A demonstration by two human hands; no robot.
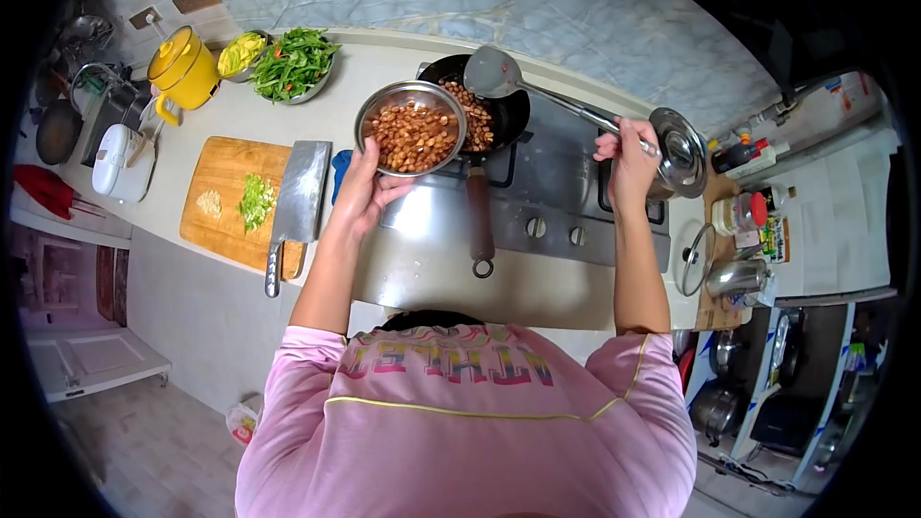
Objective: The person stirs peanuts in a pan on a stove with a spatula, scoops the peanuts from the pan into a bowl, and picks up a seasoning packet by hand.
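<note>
I've got left hand [361, 197] holding steel bowl [414, 94] of peanuts [413, 139] at left of frying pan [513, 123]; right hand [630, 161] grips ladle [492, 73], head by far rim. Pale surface [216, 115] carries cutting board [216, 235], cleaver [300, 187].

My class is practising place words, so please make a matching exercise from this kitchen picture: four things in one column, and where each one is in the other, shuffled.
Things
1. Nut bowl
2. Ladle
3. Cleaver
4. Wok

Places
A. On the stove
B. In the left hand
C. On the board, handle past its edge
D. In the right hand

Right pairs: 1-B, 2-D, 3-C, 4-A
</note>
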